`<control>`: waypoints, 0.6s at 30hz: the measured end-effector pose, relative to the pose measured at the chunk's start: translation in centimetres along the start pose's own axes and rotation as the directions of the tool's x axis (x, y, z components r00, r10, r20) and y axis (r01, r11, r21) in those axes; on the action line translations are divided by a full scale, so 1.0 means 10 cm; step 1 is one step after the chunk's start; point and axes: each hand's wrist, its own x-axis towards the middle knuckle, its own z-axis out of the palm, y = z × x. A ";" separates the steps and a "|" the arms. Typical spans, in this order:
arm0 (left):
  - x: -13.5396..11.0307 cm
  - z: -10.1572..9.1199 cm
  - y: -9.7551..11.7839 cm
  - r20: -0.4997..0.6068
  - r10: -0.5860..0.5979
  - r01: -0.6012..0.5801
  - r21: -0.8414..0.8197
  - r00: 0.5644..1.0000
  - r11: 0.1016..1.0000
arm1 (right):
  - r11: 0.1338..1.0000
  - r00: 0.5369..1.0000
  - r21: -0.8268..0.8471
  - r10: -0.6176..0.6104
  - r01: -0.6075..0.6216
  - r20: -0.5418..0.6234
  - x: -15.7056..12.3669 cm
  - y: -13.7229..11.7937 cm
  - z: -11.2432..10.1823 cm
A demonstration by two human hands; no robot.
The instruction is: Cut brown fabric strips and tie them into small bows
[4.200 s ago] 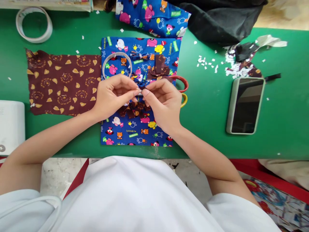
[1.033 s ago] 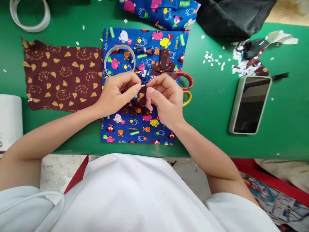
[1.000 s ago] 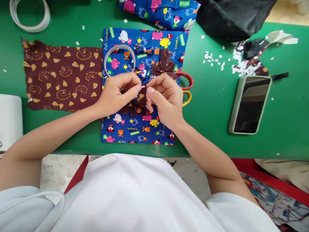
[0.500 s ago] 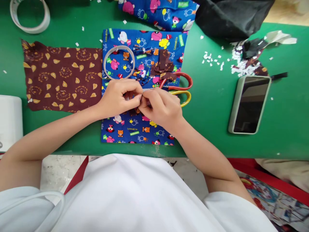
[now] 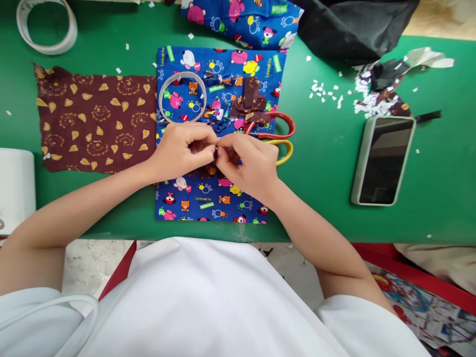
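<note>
Fingertip to fingertip, my left hand [image 5: 186, 151] and my right hand [image 5: 248, 159] are both closed in a pinch above a blue cartoon-print cloth [image 5: 193, 191]. What they pinch is too small and too covered to make out. Beside my right hand lie scissors with a red handle [image 5: 284, 125] and a yellow handle [image 5: 285, 151]; their blades are mostly hidden. Just beyond the hands, small brown fabric scraps [image 5: 253, 96] and blue cut strips [image 5: 219, 116] rest on the cloth. A narrow tape ring [image 5: 161, 96] lies there too, left of the scraps.
Brown patterned cloth [image 5: 96, 116] lies to the left, below a wide tape roll [image 5: 72, 37]. A phone [image 5: 385, 161] is at the right, near white paper bits [image 5: 366, 99]. More blue print fabric [image 5: 241, 22] and a black bag [image 5: 353, 29] sit at the back. A white object [image 5: 17, 191] stands far left.
My right hand has shifted very slightly, its fingertips still against my left hand's. Everything on the table stays in place; the view has moved a little.
</note>
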 end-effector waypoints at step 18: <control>0.02 -0.02 -0.02 0.045 -0.001 0.002 -0.025 0.999 1.000 | 0.971 0.981 0.179 0.131 -0.156 0.145 0.08 -0.03 -0.12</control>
